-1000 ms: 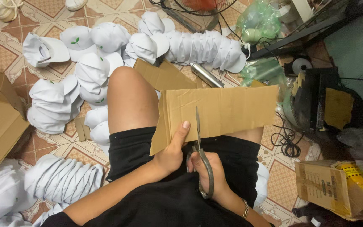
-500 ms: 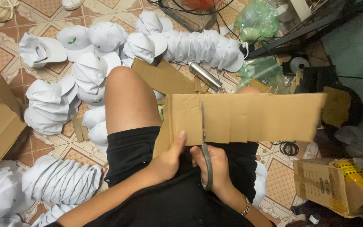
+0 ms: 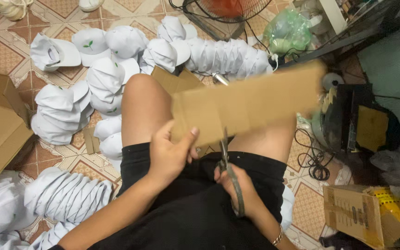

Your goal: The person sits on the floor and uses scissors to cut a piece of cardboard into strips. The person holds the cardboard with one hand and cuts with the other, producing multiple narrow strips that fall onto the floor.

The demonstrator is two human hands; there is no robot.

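Tiled floor, caps (image 3: 65, 109) at nine o'clock; left hand (image 3: 170, 155) pinches cardboard (image 3: 246, 104) (blurred), right hand (image 3: 237, 185) grips scissors (image 3: 230, 173); best cut straight.

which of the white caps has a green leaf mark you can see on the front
The cap at the top left, beside the upturned cap; the stacked ones show plain white.

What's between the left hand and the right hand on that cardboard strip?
In the head view, the scissors lie between them: the right hand holds the handles, the blades meet the cardboard strip beside the left hand, which grips its lower edge.
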